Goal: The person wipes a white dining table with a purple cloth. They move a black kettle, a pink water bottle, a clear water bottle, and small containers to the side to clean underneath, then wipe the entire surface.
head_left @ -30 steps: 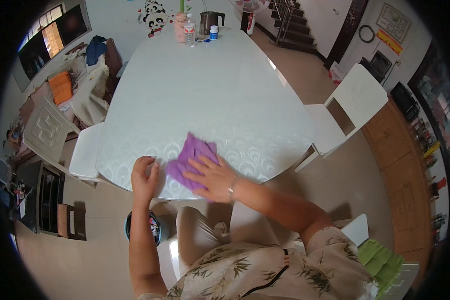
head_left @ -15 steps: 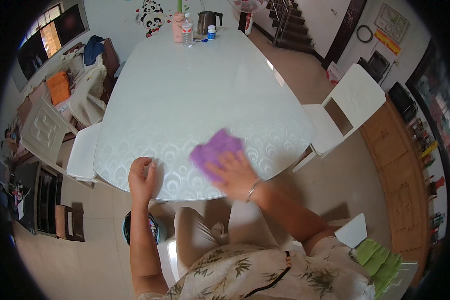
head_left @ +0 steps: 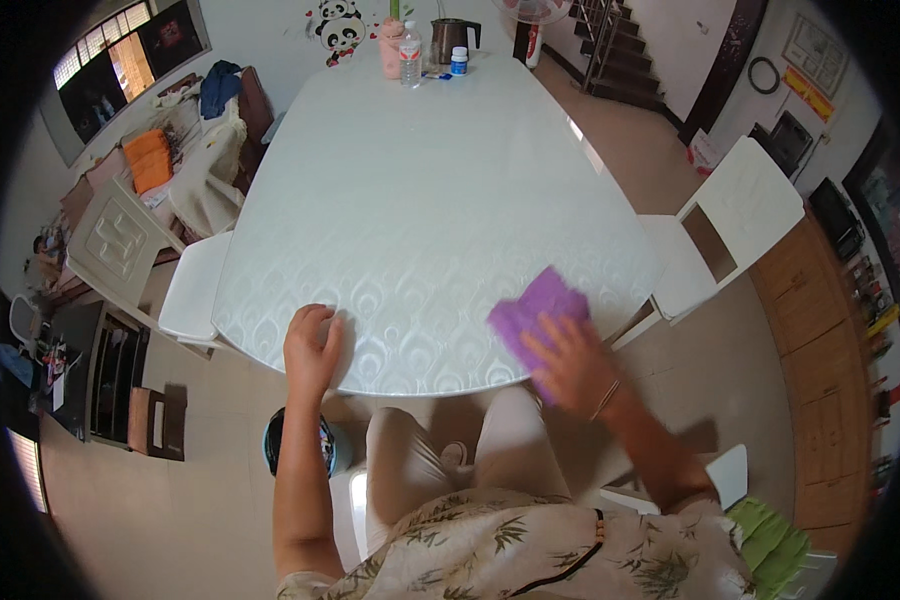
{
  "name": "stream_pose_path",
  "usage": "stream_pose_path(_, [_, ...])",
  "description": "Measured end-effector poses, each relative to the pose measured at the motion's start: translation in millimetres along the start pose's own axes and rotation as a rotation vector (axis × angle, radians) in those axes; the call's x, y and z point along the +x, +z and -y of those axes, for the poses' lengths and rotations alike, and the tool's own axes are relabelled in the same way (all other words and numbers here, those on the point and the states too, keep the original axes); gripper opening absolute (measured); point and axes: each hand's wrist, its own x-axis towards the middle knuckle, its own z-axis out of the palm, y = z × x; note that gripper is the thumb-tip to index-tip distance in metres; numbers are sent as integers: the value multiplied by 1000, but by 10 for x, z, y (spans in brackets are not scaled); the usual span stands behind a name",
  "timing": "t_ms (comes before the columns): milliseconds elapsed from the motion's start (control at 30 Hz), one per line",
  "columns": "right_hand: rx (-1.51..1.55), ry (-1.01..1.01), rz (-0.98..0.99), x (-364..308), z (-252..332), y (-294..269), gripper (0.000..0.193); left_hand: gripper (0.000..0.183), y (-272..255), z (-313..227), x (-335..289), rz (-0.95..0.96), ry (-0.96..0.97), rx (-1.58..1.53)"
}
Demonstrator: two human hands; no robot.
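Observation:
A purple cloth [head_left: 536, 318] lies bunched on the white table [head_left: 420, 190] near its front right edge. My right hand [head_left: 572, 368] holds it pressed to the tabletop, fingers spread over it; the hand is slightly blurred, and part of the cloth hangs past the edge. At the front left edge rests my left hand [head_left: 313, 345], fingers loosely bent, thumb apart, with nothing in it. The tabletop has a glossy surface with a pale feather-like pattern along the near side.
At the table's far end stand a clear plastic bottle [head_left: 410, 60], a pink bottle [head_left: 391, 48], a blue jar [head_left: 459, 62] and a dark kettle [head_left: 454, 42]. White chairs [head_left: 735, 215] flank the table. Below the left edge is a bin [head_left: 342, 448].
My right hand has moved right with the purple cloth, from the table's front middle to its front right edge. My left hand stays on the front left edge. The view has shifted slightly.

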Motion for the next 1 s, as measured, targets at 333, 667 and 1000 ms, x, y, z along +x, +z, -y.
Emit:
stream_pose_path(333, [232, 15, -285, 379, 1002, 308, 41, 15, 44, 184, 40, 71, -54, -195])
stream_pose_path(667, [-161, -25, -191, -724, -1396, 192, 51, 16, 76, 10, -9, 54, 21, -54])
stream_pose_path(1000, [188, -258, -30, 474, 615, 311, 56, 16, 86, 132, 30, 71, 103, 88])
